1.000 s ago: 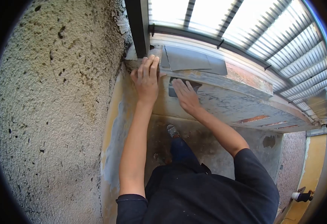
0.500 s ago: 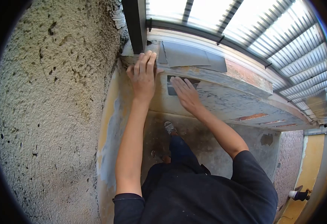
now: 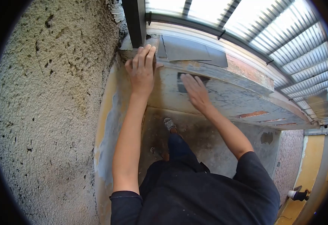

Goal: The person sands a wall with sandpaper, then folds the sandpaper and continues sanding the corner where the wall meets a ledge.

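Observation:
My right hand, fingers stretched out and slightly blurred, presses a dark grey sheet that looks like sandpaper flat against the patchy wall below the ledge. Part of the sheet is hidden under the fingers. Over the ledge's left end, near the foot of a dark metal post, my left hand rests with its fingers spread and laid on the edge. It holds no loose object. Larger grey sheets lie on top of the ledge, to the right of my left hand.
A rough, pitted wall rises close on the left. Metal bars with corrugated panels stand above the ledge. Bare concrete floor lies below, where my sandalled foot shows. A white and dark object is at the lower right.
My right hand has slid a little to the right along the wall, and the dark sheet has moved with it. My left hand stays on the ledge's end. The view has shifted slightly.

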Tool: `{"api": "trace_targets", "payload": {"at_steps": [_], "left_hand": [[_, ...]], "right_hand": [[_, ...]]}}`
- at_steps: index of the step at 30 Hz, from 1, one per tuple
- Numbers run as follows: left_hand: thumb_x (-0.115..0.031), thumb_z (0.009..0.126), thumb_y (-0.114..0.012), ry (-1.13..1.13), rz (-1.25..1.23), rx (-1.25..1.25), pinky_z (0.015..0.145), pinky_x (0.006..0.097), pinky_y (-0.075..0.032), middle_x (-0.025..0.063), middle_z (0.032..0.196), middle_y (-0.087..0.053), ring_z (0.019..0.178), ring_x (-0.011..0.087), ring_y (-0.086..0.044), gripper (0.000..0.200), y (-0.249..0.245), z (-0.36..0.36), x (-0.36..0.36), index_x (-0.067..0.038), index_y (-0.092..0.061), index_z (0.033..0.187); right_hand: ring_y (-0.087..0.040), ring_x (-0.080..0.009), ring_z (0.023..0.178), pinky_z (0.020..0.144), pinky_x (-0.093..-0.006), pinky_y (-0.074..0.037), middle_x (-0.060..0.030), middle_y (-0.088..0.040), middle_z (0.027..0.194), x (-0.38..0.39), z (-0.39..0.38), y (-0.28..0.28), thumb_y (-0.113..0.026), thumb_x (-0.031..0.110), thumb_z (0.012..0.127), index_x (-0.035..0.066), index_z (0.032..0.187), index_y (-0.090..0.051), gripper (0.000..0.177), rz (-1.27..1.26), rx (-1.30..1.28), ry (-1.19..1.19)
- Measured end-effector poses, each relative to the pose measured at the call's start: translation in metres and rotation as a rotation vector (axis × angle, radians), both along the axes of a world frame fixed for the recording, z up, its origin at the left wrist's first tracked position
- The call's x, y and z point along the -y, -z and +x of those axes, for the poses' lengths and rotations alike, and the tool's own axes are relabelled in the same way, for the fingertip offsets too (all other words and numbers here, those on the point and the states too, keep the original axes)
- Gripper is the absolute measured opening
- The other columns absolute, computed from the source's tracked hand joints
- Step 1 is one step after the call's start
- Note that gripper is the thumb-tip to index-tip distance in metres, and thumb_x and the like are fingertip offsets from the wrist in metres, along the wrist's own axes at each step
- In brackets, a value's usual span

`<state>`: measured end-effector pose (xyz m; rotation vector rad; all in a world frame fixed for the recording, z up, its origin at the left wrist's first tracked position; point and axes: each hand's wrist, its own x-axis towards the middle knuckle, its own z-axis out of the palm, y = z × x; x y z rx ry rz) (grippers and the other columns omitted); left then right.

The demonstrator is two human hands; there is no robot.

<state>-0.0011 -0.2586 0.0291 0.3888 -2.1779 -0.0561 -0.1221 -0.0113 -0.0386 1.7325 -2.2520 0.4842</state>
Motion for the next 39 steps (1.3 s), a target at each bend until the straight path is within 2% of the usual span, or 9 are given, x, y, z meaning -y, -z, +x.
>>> {"api": "trace_targets", "payload": {"at_steps": [5,11,14,18,23,29,32,37,39], "left_hand": [[-0.032,0.092,-0.079,0.005,0.011,-0.048,0.112,0.0452,-0.033,-0.0022,0.153,-0.056,0.143,0.0219,-0.051,0.067,0.009,-0.005,-0.001,-0.021,-0.053,0.152],[-0.033,0.092,-0.079,-0.010,-0.011,-0.022,0.111,0.0450,-0.033,-0.0027,0.153,-0.055,0.143,0.0214,-0.051,0.068,0.001,-0.003,-0.004,-0.020,-0.053,0.153],[-0.039,0.092,-0.075,-0.016,0.005,-0.014,0.110,0.0471,-0.034,-0.0041,0.153,-0.055,0.143,0.0189,-0.051,0.066,0.004,-0.003,-0.005,-0.022,-0.054,0.151],[-0.029,0.092,-0.079,-0.019,0.003,-0.045,0.111,0.0439,-0.033,-0.0029,0.152,-0.056,0.143,0.0214,-0.051,0.067,0.006,-0.005,-0.004,-0.019,-0.052,0.152],[-0.028,0.091,-0.079,-0.015,-0.012,-0.021,0.111,0.0440,-0.033,-0.0026,0.151,-0.056,0.143,0.0214,-0.051,0.067,0.005,-0.003,-0.004,-0.019,-0.053,0.152],[-0.026,0.089,-0.081,-0.003,0.007,-0.016,0.111,0.0446,-0.033,-0.0025,0.152,-0.056,0.143,0.0215,-0.051,0.069,0.004,-0.004,0.000,-0.020,-0.052,0.152],[-0.028,0.090,-0.080,-0.023,-0.015,-0.037,0.111,0.0452,-0.034,-0.0028,0.152,-0.055,0.143,0.0214,-0.051,0.068,0.010,-0.006,-0.002,-0.021,-0.052,0.152],[-0.036,0.092,-0.079,-0.018,-0.027,-0.044,0.111,0.0459,-0.034,-0.0026,0.151,-0.056,0.141,0.0222,-0.052,0.068,0.004,-0.005,-0.001,-0.022,-0.052,0.152],[-0.037,0.091,-0.079,-0.013,-0.027,-0.038,0.111,0.0458,-0.034,-0.0029,0.150,-0.056,0.141,0.0223,-0.052,0.068,0.003,-0.004,-0.001,-0.022,-0.052,0.152]], "right_hand": [[-0.038,-0.0278,0.157,0.128,-0.0484,-0.028,-0.0126,-0.044,0.168,-0.034,-0.012,-0.003,-0.050,0.004,0.093,0.002,0.162,-0.041,0.069,0.154,-0.123,0.099],[-0.038,-0.0276,0.157,0.128,-0.0496,-0.029,-0.0122,-0.044,0.168,0.028,0.012,0.007,-0.050,0.002,0.093,0.002,0.162,-0.040,0.070,0.028,-0.037,0.053],[-0.038,-0.0272,0.157,0.128,-0.0499,-0.028,-0.0122,-0.043,0.168,-0.022,-0.009,0.001,-0.049,0.003,0.094,0.002,0.163,-0.039,0.070,0.076,-0.076,0.074],[-0.037,-0.0272,0.158,0.128,-0.0488,-0.028,-0.0123,-0.043,0.169,-0.035,-0.011,-0.001,-0.048,0.005,0.094,0.003,0.164,-0.038,0.070,0.183,-0.109,0.097],[-0.036,-0.0271,0.159,0.128,-0.0489,-0.028,-0.0128,-0.042,0.169,0.049,0.019,0.008,-0.047,0.003,0.094,0.003,0.164,-0.038,0.071,0.050,-0.043,0.036],[-0.039,-0.0312,0.156,0.127,-0.0513,-0.031,-0.0151,-0.044,0.167,-0.049,-0.021,-0.006,-0.045,-0.002,0.091,0.001,0.163,-0.038,0.072,0.086,-0.121,0.077],[-0.041,-0.0329,0.155,0.126,-0.0521,-0.033,-0.0151,-0.046,0.166,-0.051,-0.022,-0.005,-0.045,-0.002,0.091,0.001,0.162,-0.041,0.071,0.082,-0.121,0.085],[-0.041,-0.0328,0.154,0.126,-0.0519,-0.032,-0.0150,-0.047,0.165,0.022,0.002,0.001,-0.046,-0.002,0.092,0.002,0.161,-0.043,0.069,-0.018,-0.042,0.052],[-0.041,-0.0325,0.155,0.126,-0.0518,-0.032,-0.0149,-0.046,0.166,0.009,0.000,-0.011,-0.047,-0.001,0.092,0.002,0.161,-0.043,0.069,-0.043,-0.015,0.010]]}}
